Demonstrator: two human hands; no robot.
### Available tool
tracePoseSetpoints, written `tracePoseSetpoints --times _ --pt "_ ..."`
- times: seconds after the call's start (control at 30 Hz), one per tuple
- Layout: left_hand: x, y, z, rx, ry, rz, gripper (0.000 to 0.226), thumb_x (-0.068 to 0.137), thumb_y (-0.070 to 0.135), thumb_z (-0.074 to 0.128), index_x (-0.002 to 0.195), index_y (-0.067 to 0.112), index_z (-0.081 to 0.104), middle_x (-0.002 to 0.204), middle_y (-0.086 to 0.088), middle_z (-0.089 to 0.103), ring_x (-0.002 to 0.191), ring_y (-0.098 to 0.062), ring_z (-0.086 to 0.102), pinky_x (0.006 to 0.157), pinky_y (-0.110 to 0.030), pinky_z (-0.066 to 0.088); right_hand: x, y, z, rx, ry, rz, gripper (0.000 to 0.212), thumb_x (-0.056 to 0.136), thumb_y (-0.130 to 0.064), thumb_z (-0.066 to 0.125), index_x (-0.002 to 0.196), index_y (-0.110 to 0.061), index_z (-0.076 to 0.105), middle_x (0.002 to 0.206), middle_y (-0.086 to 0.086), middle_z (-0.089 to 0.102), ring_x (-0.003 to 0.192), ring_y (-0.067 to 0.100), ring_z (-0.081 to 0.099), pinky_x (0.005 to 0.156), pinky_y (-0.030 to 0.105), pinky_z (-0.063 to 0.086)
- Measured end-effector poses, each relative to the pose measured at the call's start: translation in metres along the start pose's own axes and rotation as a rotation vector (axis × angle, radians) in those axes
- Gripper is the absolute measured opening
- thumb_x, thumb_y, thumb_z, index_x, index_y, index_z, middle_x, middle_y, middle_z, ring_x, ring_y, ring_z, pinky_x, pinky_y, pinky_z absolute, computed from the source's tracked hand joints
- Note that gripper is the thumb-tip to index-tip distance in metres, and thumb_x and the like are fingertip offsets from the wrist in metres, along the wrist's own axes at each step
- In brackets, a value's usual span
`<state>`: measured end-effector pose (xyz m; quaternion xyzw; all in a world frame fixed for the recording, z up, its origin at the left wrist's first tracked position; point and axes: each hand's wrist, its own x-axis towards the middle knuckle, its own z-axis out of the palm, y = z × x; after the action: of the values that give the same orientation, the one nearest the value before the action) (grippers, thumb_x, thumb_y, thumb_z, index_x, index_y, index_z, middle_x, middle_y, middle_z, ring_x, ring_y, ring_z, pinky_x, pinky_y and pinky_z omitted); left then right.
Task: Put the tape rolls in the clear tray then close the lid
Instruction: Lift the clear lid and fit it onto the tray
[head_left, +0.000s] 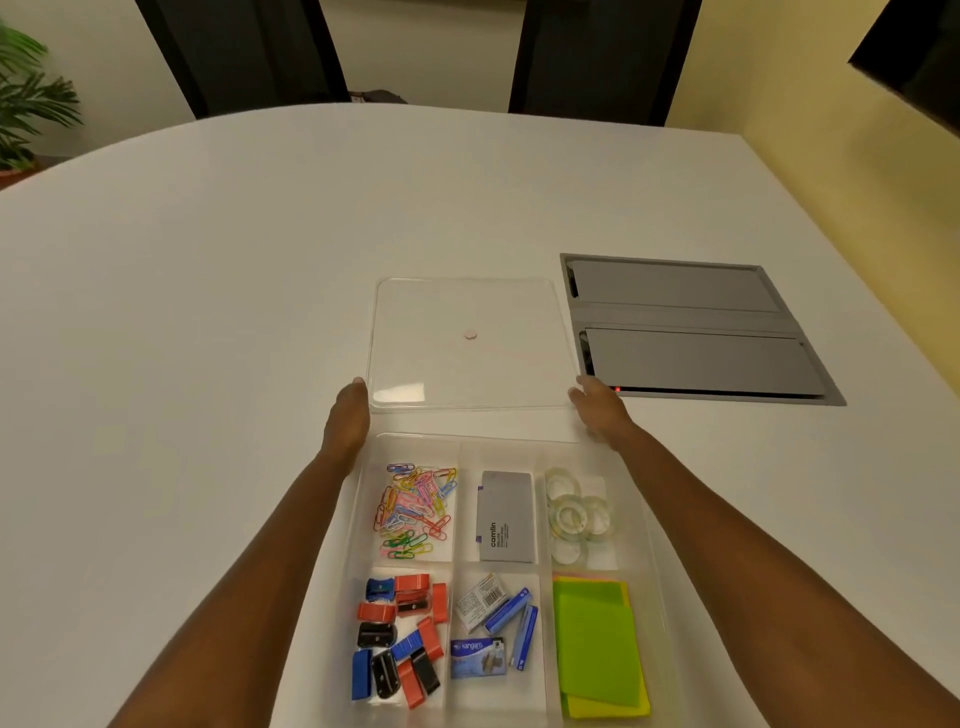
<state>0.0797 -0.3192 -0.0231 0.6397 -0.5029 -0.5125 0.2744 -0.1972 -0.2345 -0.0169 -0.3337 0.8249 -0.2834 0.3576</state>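
The clear tray (655, 566) sits on the white table right in front of me, uncovered. Several clear tape rolls (571, 514) lie in its far right compartment. The clear lid (467, 312) lies flat on the table just beyond the tray, with a small pink dot at its centre. My left hand (347, 415) is against the lid's near left corner, and my right hand (597, 410) grips the near right corner. Both forearms stretch over the tray's sides.
Other compartments hold coloured paper clips (415, 509), a grey box (506, 517), sharpeners (400, 639), staple boxes (493, 629) and sticky notes (597, 644). A grey cable hatch (691, 332) is set into the table right of the lid. Dark chairs stand beyond the table.
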Motion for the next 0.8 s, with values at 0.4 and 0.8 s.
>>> tracePoseSetpoints --times 0.4,0.8 --pt "0.028 0.016 0.006 -0.535 0.088 -0.28 0.031 0.093 0.01 0.042 0.062 0.014 0.042 0.063 -0.002 0.04 0.053 -0.012 0.038 0.048 -0.019 0.033 0.033 0.001 0.006 0.176 0.102 0.109 0.029 0.091 -0.012 0.049 0.117 -0.003 0.059 0.084 -0.002 0.054 0.061 0.004 0.042 0.057 0.013 0.033" --pt "-0.008 0.064 -0.01 -0.88 0.106 -0.235 0.018 0.091 -0.007 0.032 0.096 0.001 0.048 0.072 -0.017 0.05 0.063 -0.024 0.055 0.037 -0.022 0.054 -0.009 -0.041 -0.035 0.524 0.254 -0.097 0.035 0.092 0.0 0.034 0.11 -0.007 0.063 0.072 -0.005 0.053 0.063 0.006 0.048 0.053 0.013 0.042"
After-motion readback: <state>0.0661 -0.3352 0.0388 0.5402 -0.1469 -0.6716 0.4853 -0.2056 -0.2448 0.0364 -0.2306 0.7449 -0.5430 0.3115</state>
